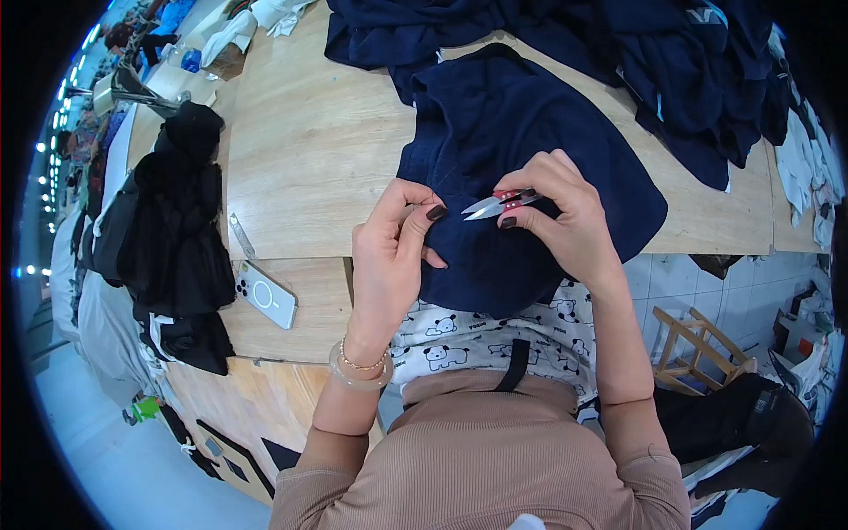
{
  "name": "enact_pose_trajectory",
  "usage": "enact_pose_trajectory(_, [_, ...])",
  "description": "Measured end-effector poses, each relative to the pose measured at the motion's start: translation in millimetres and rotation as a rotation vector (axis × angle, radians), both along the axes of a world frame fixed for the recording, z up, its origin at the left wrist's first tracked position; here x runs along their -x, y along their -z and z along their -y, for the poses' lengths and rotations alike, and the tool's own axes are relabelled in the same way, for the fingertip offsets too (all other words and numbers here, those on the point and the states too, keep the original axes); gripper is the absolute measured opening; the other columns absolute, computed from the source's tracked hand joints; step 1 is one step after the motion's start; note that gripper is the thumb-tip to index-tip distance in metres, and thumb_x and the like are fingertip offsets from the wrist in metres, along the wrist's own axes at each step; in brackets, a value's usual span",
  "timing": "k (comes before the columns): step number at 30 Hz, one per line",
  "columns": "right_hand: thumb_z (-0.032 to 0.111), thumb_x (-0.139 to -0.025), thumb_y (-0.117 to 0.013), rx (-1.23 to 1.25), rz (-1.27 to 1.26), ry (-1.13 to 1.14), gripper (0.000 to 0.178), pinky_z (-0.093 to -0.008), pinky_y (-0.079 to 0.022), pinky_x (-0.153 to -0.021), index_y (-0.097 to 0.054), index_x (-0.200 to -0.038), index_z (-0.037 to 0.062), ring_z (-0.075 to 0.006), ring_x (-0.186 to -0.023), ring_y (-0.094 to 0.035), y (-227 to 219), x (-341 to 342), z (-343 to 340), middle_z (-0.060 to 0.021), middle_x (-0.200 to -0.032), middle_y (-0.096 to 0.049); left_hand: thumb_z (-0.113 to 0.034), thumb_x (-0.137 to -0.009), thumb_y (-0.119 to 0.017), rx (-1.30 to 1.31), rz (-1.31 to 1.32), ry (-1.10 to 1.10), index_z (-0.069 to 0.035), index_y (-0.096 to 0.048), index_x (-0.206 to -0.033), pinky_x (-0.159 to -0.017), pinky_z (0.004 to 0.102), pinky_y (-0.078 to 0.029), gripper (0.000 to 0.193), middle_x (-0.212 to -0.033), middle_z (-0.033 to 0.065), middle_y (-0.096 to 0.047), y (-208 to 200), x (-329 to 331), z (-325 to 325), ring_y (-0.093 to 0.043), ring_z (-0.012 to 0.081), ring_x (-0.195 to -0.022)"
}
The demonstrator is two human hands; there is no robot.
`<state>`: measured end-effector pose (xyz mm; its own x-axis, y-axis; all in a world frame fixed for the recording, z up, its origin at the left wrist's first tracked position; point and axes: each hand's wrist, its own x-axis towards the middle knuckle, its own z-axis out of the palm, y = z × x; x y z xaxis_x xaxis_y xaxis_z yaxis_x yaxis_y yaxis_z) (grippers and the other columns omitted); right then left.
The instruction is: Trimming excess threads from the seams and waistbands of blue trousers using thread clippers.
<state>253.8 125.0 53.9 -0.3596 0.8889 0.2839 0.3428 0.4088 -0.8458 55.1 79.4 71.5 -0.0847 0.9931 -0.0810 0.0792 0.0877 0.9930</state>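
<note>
A navy blue garment (pixel 548 115) lies over the table's front edge and hangs down onto my lap. My left hand (pixel 397 234) pinches the garment's left edge between thumb and fingers; whether a thread is in the pinch is too small to tell. In my right hand (pixel 561 208) is a pair of red-handled thread snips (pixel 488 208), held between thumb and fingers. The pointed blades are slightly apart, face left toward my left hand, and sit just above the fabric.
More navy garments (pixel 689 97) are heaped at the far right. Black garments (pixel 177 238) hang over the table's left side. A phone (pixel 267 295) and a small metal strip (pixel 241 236) lie on the wooden table (pixel 300 150). A wooden stool (pixel 693 349) stands lower right.
</note>
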Motion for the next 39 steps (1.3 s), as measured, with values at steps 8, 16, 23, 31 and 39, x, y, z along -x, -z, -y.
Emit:
enact_pose_trajectory(8, [0.01,-0.07,-0.077,-0.035,0.043,-0.042,0.02,-0.0292,-0.039,-0.072,-0.069,-0.089,0.0088,-0.0178,-0.076,-0.046,1,5,-1,0.0004,-0.077,-0.058,-0.007,-0.096,-0.054,0.031,0.006,0.006,0.0,-0.06,-0.094,-0.046,0.0197,-0.048,0.008,-0.084,0.0015,-0.062,0,1,1,-0.051,0.0029,-0.059])
enact_pose_trajectory(16, [0.006,-0.07,-0.077,0.065,-0.063,0.012,0.02,-0.0282,-0.042,-0.069,-0.068,-0.088,0.0077,-0.0168,-0.078,-0.049,4,3,0,-0.0003,-0.078,-0.059,-0.013,-0.1,-0.047,0.067,0.174,-0.025,-0.004,-0.047,-0.103,-0.044,0.0192,-0.048,0.009,-0.072,-0.0016,-0.048,5,7,0,-0.045,0.001,-0.055])
enact_pose_trajectory(23, [0.01,-0.077,-0.076,0.274,-0.289,0.144,0.028,-0.0262,-0.044,-0.069,-0.063,-0.102,0.006,-0.011,-0.074,-0.051,0,9,-6,-0.0019,-0.088,-0.061,-0.003,-0.081,-0.073,0.084,-0.047,0.076,-0.004,-0.045,-0.113,-0.063,0.0178,-0.046,0.042,-0.086,0.0029,-0.055,0,12,-2,-0.049,0.0032,-0.066])
enact_pose_trajectory(31, [-0.005,-0.091,-0.05,0.02,-0.354,-0.313,0.031,-0.0275,-0.037,-0.1,-0.065,-0.116,0.0069,-0.0159,-0.113,-0.052,-55,18,-81,-0.0048,-0.117,-0.063,0.005,-0.072,-0.071,-0.317,-0.16,0.566,0.001,-0.044,-0.124,-0.09,0.0261,-0.045,0.059,-0.121,0.0067,-0.052,-96,38,-33,-0.056,0.0127,-0.101])
enact_pose_trajectory(39, [0.016,-0.094,-0.057,-0.003,-0.562,-0.273,0.016,-0.0223,-0.043,-0.085,-0.063,-0.097,0.001,-0.0073,-0.088,-0.055,-129,-30,-72,-0.0001,-0.098,-0.06,-0.01,-0.07,-0.08,-0.383,-0.414,0.635,0.001,-0.037,-0.132,-0.073,0.017,-0.041,0.076,-0.088,0.0023,-0.059,-215,66,-80,-0.055,0.0067,-0.08])
